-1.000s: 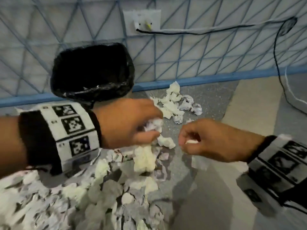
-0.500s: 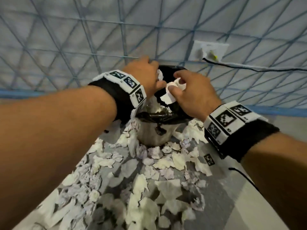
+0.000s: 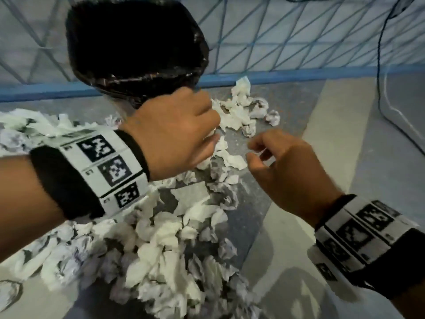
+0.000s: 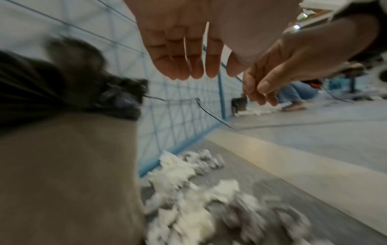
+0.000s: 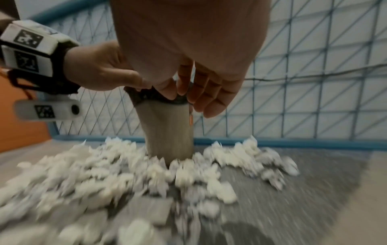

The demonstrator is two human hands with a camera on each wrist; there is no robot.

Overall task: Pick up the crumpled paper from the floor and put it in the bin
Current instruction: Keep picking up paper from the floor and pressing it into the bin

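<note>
left hand (image 3: 174, 130) lowered, right hand (image 3: 292, 173) loose-fingered

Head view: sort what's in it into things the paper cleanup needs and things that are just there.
Part of the job:
crumpled paper strewn over the floor
bin with its black liner
left hand, empty
right hand, empty

Just there:
black cable down the wall
blue-lined wall panel

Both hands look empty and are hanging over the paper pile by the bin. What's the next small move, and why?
Probably lower the right hand onto the crumpled paper just below its fingertips and pinch it. Both hands appear empty, fingers loosely curled, and the left hand hovers over scraps beside the bin. Plenty of paper still lies on the floor, so another grab comes before any drop.
</note>
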